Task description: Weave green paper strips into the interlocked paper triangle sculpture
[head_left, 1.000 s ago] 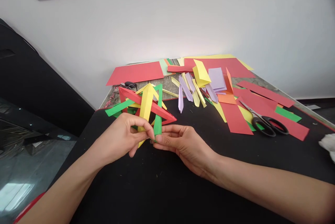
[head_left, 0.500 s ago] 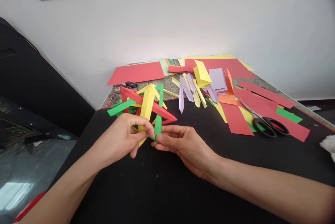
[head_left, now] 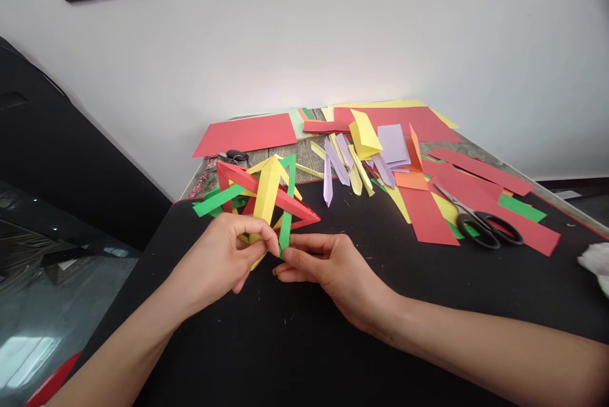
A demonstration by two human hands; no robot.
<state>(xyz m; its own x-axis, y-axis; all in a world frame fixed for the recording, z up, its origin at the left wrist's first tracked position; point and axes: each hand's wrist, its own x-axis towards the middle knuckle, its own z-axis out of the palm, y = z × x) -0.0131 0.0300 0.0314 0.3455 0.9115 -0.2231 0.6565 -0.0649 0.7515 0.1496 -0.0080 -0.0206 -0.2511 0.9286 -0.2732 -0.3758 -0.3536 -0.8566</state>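
Observation:
A star-shaped model of interlaced folded paper strips [head_left: 267, 190] in yellow, red and green rests on the black mat [head_left: 314, 337] in front of me. My right hand [head_left: 323, 261] pinches the lower end of its green paper strip [head_left: 286, 220] between thumb and fingers. Against the same end, from the left, press the closed fingertips of my left hand [head_left: 233, 245]. That hand also covers the lower part of the yellow strip. The exact spot where the fingertips meet the paper is partly hidden.
Black-handled scissors [head_left: 480, 220] lie on red paper strips [head_left: 518, 220] at the right. Small folded lilac strips [head_left: 337, 163], a folded yellow paper [head_left: 365, 134] and a red sheet [head_left: 247, 134] lie further back. White tissue [head_left: 594, 264] sits at the right edge.
The view has shifted slightly. Both hands stay at the green strip's lower end, with the left fingers a little more curled in.

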